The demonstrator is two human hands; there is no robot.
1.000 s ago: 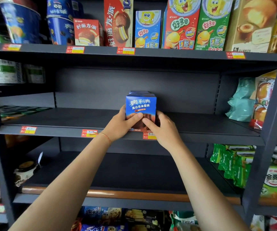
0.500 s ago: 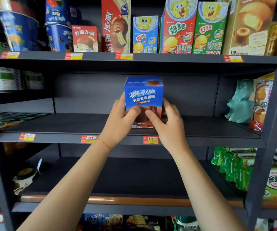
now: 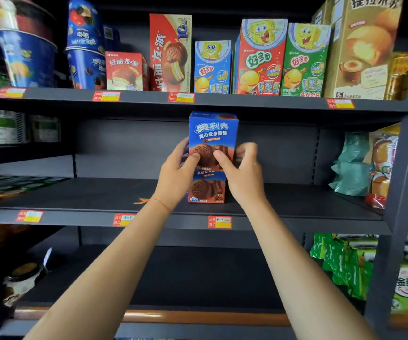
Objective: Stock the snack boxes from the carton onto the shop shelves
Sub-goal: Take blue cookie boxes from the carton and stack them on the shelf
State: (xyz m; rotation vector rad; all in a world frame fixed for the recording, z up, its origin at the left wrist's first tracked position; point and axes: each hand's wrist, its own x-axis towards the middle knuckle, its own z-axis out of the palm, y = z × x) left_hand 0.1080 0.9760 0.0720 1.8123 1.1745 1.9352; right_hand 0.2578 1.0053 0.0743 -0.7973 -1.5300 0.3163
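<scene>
Oreo box (image 3: 213, 133) gripped by both hands, atop another box (image 3: 206, 188).

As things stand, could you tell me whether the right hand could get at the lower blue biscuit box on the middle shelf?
Probably yes: the right hand grips the upper blue biscuit box directly above the lower blue biscuit box, whose front is partly uncovered.

Upper box (image 3: 213, 133): blue, white lettering, brown biscuit picture. Lower box (image 3: 206, 188): same blue and brown print. Shelf (image 3: 75, 192): dark grey, red-and-yellow price tags (image 3: 219, 222) along its front edge. Bags (image 3: 350, 165) at the shelf's right end: pale teal. Wrist string (image 3: 160, 203): orange.
</scene>
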